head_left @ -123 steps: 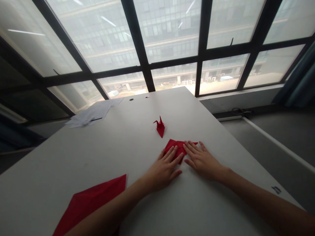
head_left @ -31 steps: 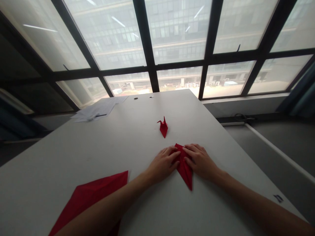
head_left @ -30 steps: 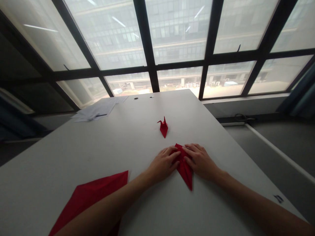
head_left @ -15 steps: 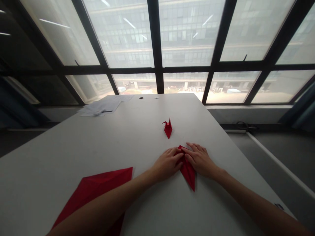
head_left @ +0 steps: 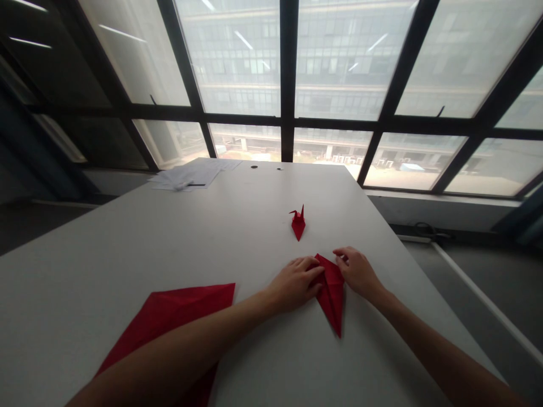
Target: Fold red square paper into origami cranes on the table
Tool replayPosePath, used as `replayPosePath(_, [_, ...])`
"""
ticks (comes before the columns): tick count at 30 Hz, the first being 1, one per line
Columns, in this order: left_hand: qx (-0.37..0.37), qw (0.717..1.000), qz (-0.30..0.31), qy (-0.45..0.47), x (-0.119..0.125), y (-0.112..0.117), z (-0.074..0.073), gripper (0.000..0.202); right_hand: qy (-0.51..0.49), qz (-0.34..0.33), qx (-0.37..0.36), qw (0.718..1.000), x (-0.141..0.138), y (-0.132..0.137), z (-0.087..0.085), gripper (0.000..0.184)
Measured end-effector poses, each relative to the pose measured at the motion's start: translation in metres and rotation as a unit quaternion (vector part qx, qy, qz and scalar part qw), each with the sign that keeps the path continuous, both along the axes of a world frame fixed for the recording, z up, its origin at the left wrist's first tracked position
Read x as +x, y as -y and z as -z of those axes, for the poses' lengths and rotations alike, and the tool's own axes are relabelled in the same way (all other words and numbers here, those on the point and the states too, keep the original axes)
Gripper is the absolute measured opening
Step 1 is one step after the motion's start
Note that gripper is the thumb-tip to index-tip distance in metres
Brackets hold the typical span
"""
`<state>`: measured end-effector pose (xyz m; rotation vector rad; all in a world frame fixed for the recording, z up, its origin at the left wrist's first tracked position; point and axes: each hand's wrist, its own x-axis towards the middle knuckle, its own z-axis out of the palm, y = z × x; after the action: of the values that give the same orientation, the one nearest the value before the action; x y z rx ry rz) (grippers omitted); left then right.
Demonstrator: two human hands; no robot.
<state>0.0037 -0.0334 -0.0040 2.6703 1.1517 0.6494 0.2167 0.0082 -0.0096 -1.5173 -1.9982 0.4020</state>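
Note:
A folded red paper piece (head_left: 333, 294), kite-shaped with its point toward me, lies on the white table (head_left: 203, 237). My left hand (head_left: 297, 282) rests on its left edge, fingers curled and pressing it down. My right hand (head_left: 358, 271) pinches the paper's upper right corner with bent fingers. A finished red paper crane (head_left: 298, 221) stands on the table just beyond my hands, apart from them.
A larger red paper sheet (head_left: 169, 328) lies under my left forearm at the near left. White papers (head_left: 190, 175) sit at the far left corner. Two small dark holes (head_left: 254, 167) mark the far edge. The table's right edge drops to a grey floor. Large windows fill the back.
Four seconds ago the red piece lay wide under flat hands; it is now a narrow kite. In the last second my right hand slid to its right corner. The view shifted.

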Motion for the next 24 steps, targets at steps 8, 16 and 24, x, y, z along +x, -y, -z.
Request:
replayPosePath(8, [-0.013,1.000,-0.007,0.002,-0.001,0.000,-0.004,0.040,-0.069,-0.006,-0.213,0.975,0.011,0.005,-0.015,0.047])
replayPosePath(16, [-0.035,0.999,-0.038,0.017,-0.003,-0.004,0.005,0.073,-0.161,-0.073,-0.299,0.938,0.007,0.008,-0.015,0.020])
replayPosePath(24, [-0.060,0.982,-0.105,0.142,-0.004,-0.009,0.005,0.059,-0.330,-0.064,-0.313,0.888,0.020,0.002,-0.028,0.024])
